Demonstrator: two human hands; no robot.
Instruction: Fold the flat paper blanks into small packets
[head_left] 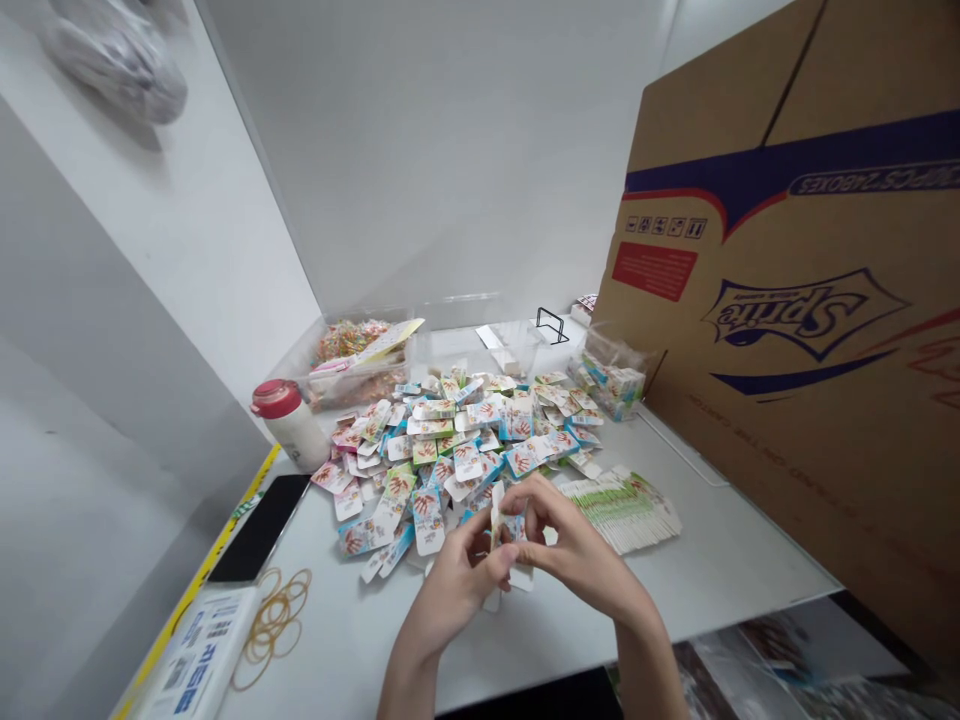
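carton (496,510) x1 pinched by l hand (463,572) & r hand (568,540); 1 bottle (298,432), 1 phone (260,530) at left.

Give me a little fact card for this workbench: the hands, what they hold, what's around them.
Left hand: bare left hand, gripping a small white printed paper carton
Right hand: bare right hand, fingers on the same carton
Beyond hands: loose pile of multicoloured printed cartons
Right of pile: neat row of green-and-white cartons
Left side: white bottle with red lid, flat black phone, tan rubber bands
Far right: large brown cardboard box
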